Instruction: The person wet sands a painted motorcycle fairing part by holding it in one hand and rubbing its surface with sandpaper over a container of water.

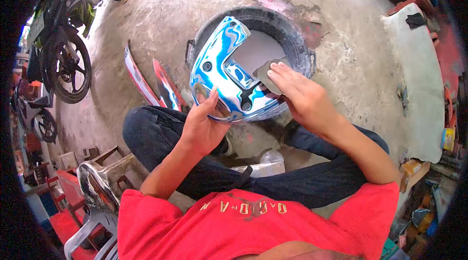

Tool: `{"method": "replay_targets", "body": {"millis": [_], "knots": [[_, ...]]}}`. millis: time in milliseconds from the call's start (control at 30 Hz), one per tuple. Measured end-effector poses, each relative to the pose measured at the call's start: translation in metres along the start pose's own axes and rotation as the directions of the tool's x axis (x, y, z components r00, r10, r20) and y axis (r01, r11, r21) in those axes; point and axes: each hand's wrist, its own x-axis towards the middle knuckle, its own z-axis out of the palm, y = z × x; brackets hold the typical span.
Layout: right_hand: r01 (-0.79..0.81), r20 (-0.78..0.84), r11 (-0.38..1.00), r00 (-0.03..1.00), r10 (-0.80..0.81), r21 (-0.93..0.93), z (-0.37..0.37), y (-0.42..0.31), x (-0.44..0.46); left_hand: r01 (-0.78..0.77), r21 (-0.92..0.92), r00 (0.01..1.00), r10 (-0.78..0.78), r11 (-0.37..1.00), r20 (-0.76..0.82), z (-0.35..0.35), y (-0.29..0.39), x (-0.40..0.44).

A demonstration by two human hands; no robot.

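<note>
My left hand (pixel 206 126) grips the lower left edge of a glossy blue, white and black motorcycle body panel (pixel 214 75), its thumb on the face. The panel is tilted over a round black basin (pixel 204 33) of cloudy whitish water (pixel 265 50). In my right hand (pixel 302 94) is a grey-brown piece of sandpaper (pixel 265 75), pressed under extended fingers at the panel's right end. Round mounting holes and an L-shaped cutout show in the panel. The left fingers behind the panel are mostly hidden.
Red-and-white panels (pixel 163 87) lie on the concrete floor left of the basin. Motorcycles (pixel 68 60) stand further left. A grey plastic chair (pixel 95 226) is at lower left. A pale sheet (pixel 414 79) lies at right; a clear plastic bag (pixel 272 160) sits between my legs.
</note>
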Motion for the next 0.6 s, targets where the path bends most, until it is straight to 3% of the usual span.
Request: {"method": "replay_targets", "body": {"millis": [133, 200, 267, 333, 433, 533, 567, 600], "knots": [[0.294, 0.094, 0.956, 0.951, -0.294, 0.022, 0.004, -0.034, -0.004, 0.025, -0.023, 0.999, -0.024, 0.999, 0.037, -0.007, 0.003, 0.001], [0.207, 0.048, 0.978, 0.977, -0.209, 0.031, 0.002, -0.014, 0.001, 0.017, -0.061, 1.000, -0.017, 0.998, -0.004, -0.011, 0.002, 0.003], [-0.025, -0.029, 0.999, 0.999, 0.027, 0.044, 0.001, 0.006, 0.007, 0.014, -0.077, 1.000, -0.012, 0.997, 0.018, -0.013, 0.002, 0.001], [0.093, -0.029, 0.995, 0.995, -0.092, 0.044, 0.003, -0.012, 0.003, 0.011, -0.068, 0.995, -0.004, 0.998, 0.103, -0.012, 0.004, 0.002], [0.302, 0.060, 0.949, 0.949, -0.308, 0.090, 0.003, -0.039, -0.003, -0.016, 0.073, 0.999, 0.019, 0.997, -0.036, -0.007, 0.000, 0.001], [0.064, -0.015, 0.997, 0.998, -0.064, -0.038, 0.000, 0.003, 0.005, 0.009, -0.097, 0.993, 0.003, 0.995, 0.122, -0.009, 0.000, 0.003], [0.024, -0.053, 1.000, 0.998, -0.025, -0.017, -0.002, 0.002, 0.007, 0.021, -0.087, 0.999, -0.017, 0.996, 0.039, -0.005, 0.001, 0.002], [0.112, -0.026, 0.994, 0.993, -0.113, -0.011, -0.003, -0.006, 0.006, 0.037, -0.076, 0.999, -0.035, 0.996, 0.037, -0.004, 0.001, 0.003]]}}
